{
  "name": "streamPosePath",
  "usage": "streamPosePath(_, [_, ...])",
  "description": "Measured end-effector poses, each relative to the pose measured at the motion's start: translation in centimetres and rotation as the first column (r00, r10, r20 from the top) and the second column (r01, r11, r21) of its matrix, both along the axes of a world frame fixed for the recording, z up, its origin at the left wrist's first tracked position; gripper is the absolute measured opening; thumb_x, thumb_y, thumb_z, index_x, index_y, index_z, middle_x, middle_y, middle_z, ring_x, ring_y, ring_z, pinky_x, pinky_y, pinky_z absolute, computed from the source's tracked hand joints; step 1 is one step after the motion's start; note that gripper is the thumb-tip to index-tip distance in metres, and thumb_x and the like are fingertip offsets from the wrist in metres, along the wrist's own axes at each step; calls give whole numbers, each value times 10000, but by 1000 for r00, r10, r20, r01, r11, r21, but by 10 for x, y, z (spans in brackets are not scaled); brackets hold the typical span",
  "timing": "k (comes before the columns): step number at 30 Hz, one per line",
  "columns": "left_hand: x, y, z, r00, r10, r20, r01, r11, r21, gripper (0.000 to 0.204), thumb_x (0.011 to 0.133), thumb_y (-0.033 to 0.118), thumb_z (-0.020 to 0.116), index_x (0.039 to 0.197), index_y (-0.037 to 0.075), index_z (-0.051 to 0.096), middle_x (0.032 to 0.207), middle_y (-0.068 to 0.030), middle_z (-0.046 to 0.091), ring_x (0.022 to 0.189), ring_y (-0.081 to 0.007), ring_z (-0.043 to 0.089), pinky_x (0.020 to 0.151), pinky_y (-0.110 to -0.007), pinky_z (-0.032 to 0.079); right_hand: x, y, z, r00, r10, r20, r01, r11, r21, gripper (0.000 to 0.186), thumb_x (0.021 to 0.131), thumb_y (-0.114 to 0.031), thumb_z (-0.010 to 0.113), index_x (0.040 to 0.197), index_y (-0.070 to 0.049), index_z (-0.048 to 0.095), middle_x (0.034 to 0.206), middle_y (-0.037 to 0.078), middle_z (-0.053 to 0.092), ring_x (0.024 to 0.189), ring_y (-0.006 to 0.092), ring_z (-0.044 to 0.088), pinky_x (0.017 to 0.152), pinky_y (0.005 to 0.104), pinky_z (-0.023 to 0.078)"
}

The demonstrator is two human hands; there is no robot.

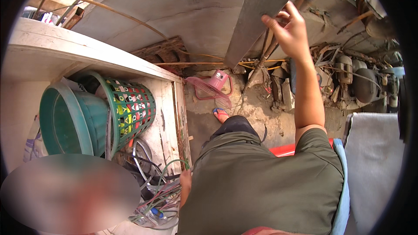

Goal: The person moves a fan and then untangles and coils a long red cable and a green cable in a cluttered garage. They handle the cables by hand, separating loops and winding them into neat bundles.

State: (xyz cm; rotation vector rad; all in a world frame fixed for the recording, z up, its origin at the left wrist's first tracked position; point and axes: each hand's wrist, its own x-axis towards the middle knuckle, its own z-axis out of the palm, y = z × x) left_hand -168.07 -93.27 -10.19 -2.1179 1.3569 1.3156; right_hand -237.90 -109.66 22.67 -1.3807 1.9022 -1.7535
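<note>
My right hand [286, 32] is raised at the end of a stretched-out arm. Its thumb and bent fingers close on the edge of a long, flat grey board [254, 17], which hangs at a slant with its lower end above the floor. Low down beside my torso, my left hand [186, 182] is partly in view, against the edge of a white wooden cabinet [177, 117]. A thin green cord [174, 162] loops just above it. The fingers of this hand are mostly hidden, so I cannot see whether they hold anything.
On the cabinet's shelf, a green bucket [72, 119] and a green patterned basket [130, 109] lie tipped over, with tangled wires [154, 200] nearby. A pink fan [216, 80] stands on the floor. Old motors and scrap [348, 76] line the wall at right, beyond a grey padded surface [374, 156].
</note>
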Motion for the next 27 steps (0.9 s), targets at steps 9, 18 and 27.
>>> streamPosePath(9, [40, 116, -6, 933, 319, -169, -341, 932, -125, 394, 989, 275, 699, 1214, -46, 649, 1109, -143, 727, 1044, -221, 685, 954, -322, 511, -47, -56, -203, 1000, 6, -1, -5, 961, 278, 569, 888, -7, 756, 1395, -14, 499, 1255, 170, 656, 1220, 287, 653, 1050, 402, 539])
streamPosePath(18, [13, 71, -19, 886, 279, -370, -378, 897, -229, 256, 1023, 158, 679, 1191, -35, 662, 1091, -80, 741, 1017, -144, 684, 934, -261, 511, -132, -59, -316, 827, -543, -148, 560, 766, 317, 594, 925, -2, 657, 1481, -14, 448, 1379, 255, 602, 1287, 385, 598, 1080, 439, 488])
streamPosePath(27, [9, 70, -24, 865, 334, -375, -422, 888, -182, 277, 1024, 179, 681, 1198, -36, 660, 1100, -83, 740, 1017, -142, 684, 937, -260, 510, -11, -94, -320, 871, -490, -45, 439, 733, 519, 858, 876, -102, 693, 1583, 0, 216, 1575, 337, 296, 1415, 483, 418, 1174, 486, 380])
